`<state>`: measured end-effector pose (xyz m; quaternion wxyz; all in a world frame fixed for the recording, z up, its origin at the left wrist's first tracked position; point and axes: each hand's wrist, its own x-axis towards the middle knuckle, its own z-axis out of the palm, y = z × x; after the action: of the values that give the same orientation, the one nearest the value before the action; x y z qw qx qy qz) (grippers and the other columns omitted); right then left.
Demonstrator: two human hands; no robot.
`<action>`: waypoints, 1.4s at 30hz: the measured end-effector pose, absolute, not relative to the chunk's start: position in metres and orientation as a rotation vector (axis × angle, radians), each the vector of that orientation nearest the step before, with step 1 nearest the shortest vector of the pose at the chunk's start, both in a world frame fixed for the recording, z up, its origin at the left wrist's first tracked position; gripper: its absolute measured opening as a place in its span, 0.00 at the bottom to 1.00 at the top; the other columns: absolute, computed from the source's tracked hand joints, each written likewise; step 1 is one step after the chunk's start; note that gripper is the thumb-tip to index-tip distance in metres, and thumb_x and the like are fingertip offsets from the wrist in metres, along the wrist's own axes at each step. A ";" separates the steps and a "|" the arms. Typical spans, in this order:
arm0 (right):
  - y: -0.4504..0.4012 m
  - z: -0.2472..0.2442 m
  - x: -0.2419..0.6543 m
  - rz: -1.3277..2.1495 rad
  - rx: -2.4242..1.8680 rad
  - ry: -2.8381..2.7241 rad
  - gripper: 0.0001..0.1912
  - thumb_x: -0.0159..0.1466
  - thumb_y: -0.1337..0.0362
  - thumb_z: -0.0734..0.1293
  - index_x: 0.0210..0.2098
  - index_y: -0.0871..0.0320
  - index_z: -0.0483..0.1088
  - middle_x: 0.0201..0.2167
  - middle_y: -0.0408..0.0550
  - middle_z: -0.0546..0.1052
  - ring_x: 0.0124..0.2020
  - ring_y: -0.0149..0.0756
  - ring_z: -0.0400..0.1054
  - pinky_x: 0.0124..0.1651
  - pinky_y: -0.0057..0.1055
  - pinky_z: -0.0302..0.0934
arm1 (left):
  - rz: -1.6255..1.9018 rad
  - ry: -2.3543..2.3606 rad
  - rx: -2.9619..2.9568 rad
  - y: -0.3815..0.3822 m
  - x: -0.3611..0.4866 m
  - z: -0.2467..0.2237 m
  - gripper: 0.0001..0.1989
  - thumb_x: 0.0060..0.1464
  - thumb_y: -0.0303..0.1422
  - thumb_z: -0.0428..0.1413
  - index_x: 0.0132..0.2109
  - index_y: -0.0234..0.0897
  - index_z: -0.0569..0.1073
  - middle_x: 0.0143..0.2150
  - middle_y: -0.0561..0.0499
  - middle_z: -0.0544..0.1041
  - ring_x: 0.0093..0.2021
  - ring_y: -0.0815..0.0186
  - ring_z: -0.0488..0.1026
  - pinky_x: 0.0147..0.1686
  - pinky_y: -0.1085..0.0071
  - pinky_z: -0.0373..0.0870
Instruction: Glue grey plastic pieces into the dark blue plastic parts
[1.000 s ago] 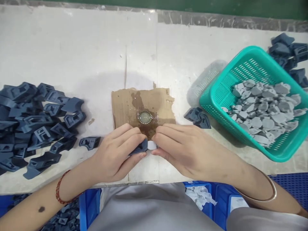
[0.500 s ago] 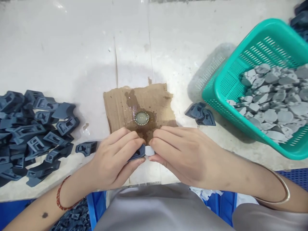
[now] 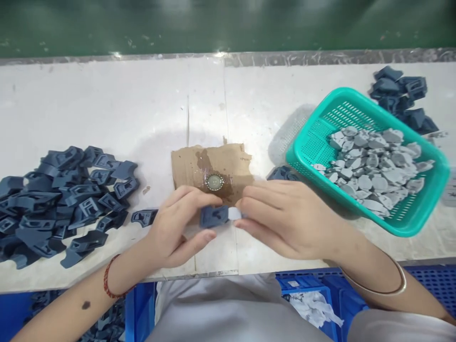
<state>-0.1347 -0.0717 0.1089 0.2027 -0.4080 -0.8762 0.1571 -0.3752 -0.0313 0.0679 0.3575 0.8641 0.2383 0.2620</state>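
Head view: a dark blue-grey moulded part [image 3: 214, 217] is between the person's two hands, just off the near edge of a torn cardboard piece [image 3: 183, 166]. A small pale piece [image 3: 234, 214] meets the part's right end. The right hand [image 3: 292, 218] pinches this pale piece between thumb and fingers, near the cardboard's near right corner. The left hand [image 3: 174, 223], by the near left corner, has its thumb spread away from its fingers, with the moulded part in the gap; whether a fingertip touches it cannot be told.

On the cardboard, among wet stains, sits a round disc [image 3: 215, 182] with a beaded rim. Left of the cardboard lies a single dark part [image 3: 144, 217], and farther left a large pile of similar parts [image 3: 87, 192]. To its right, just past the right hand, are some partly hidden dark pieces [image 3: 281, 173] beside a green basket [image 3: 420, 228] of grey pieces [image 3: 374, 161]. Beyond the basket, far right of the cardboard, rests another dark heap [image 3: 388, 88]. Everything here stands on a white tabletop [image 3: 117, 104].
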 end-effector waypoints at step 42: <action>-0.067 0.122 -0.037 0.681 -2.427 -1.988 0.09 0.65 0.66 0.65 0.32 0.56 0.77 0.32 0.51 0.82 0.30 0.42 0.73 0.31 0.37 0.59 | 0.351 0.927 2.739 -0.061 -0.448 0.057 0.21 0.65 0.33 0.56 0.64 0.41 0.72 0.68 0.39 0.71 0.66 0.44 0.70 0.66 0.49 0.64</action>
<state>-0.0370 -0.0670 0.1223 -0.0344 -0.7555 -0.6189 0.2121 -0.4479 -0.0607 0.0566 0.1141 0.9342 0.3162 0.1196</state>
